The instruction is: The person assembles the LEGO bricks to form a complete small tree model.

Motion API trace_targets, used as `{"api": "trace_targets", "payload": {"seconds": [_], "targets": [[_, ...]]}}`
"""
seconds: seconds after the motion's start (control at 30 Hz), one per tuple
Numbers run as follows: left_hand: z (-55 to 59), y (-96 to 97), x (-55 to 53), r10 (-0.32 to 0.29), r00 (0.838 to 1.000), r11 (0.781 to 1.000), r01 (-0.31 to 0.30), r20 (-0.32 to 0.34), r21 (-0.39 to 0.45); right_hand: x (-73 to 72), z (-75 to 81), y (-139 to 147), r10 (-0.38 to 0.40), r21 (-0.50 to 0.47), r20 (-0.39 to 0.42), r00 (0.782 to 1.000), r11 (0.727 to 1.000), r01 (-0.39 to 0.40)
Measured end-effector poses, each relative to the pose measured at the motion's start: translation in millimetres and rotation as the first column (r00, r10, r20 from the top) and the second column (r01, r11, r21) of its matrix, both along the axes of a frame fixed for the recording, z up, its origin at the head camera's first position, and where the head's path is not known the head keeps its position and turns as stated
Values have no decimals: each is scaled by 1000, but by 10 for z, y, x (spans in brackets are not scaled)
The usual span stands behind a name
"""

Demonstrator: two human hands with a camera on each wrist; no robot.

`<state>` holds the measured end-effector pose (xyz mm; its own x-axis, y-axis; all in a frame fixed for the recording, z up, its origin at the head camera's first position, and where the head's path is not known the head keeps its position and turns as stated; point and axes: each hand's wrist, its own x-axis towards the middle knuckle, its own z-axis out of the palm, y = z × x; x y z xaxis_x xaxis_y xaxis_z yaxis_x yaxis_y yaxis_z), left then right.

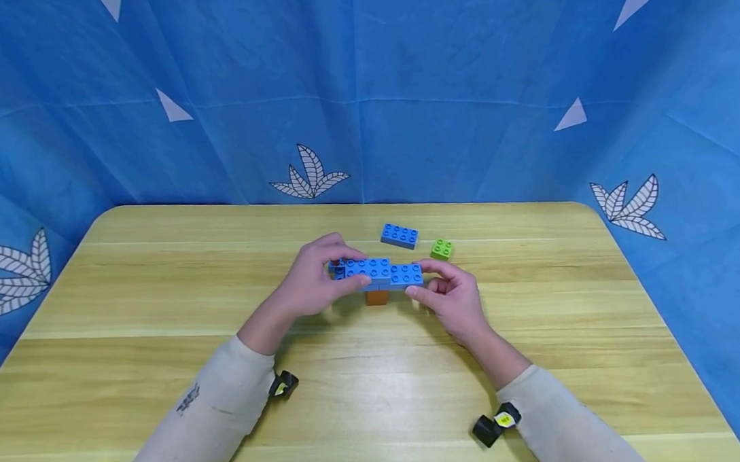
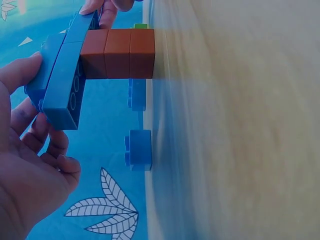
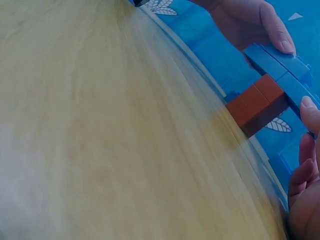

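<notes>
A column of brown bricks (image 1: 377, 298) stands upright on the table and carries two blue bricks laid end to end. Across their seam, toward the left, lies an upper blue brick (image 1: 374, 266). My left hand (image 1: 310, 277) grips this upper brick at its left end, thumb in front and fingers behind. At the other end, my right hand (image 1: 457, 299) pinches the lower right blue brick (image 1: 406, 275) between thumb and fingers. The left wrist view shows the lower left blue brick (image 2: 62, 95) jutting past the column with its underside hollow.
Behind the build, a loose blue brick (image 1: 399, 235) and a small green brick (image 1: 442, 249) lie on the wooden table (image 1: 376, 407). Another loose blue brick (image 2: 140, 150) shows in the left wrist view. A blue cloth (image 1: 364, 54) hangs beyond the table's far edge.
</notes>
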<state>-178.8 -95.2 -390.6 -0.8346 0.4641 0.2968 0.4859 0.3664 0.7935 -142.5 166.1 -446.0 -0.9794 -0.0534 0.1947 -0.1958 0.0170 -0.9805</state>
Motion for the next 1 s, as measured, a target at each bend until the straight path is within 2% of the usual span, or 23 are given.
{"api": "trace_targets", "payload": {"seconds": [0.13, 0.4, 0.7, 0.83, 0.93, 1.0], "targets": [[4, 9, 4, 4, 1000, 1000, -5, -15, -12, 5, 4, -1, -5, 5, 0, 1000, 1000, 5], [-34, 9, 4, -12, 998, 1000, 14, -60, 21, -10, 8, -8, -7, 0, -4, 1000, 1000, 7], [-30, -32, -9, -10, 998, 999, 8, -66, -32, -10, 15, 15, 4, 8, -1, 1000, 1000, -4], [-58, -132, -61, 17, 999, 997, -14, -31, 69, -7, 16, 13, 10, 0, 2, 1000, 1000, -10], [-95, -228, -143, 78, 997, 985, -81, 28, 151, -2, 18, 7, 10, -2, 1, 1000, 1000, -10], [-133, -280, -214, 115, 991, 982, -125, 70, 141, 3, 20, 5, 7, -1, 2, 1000, 1000, -7]]}}
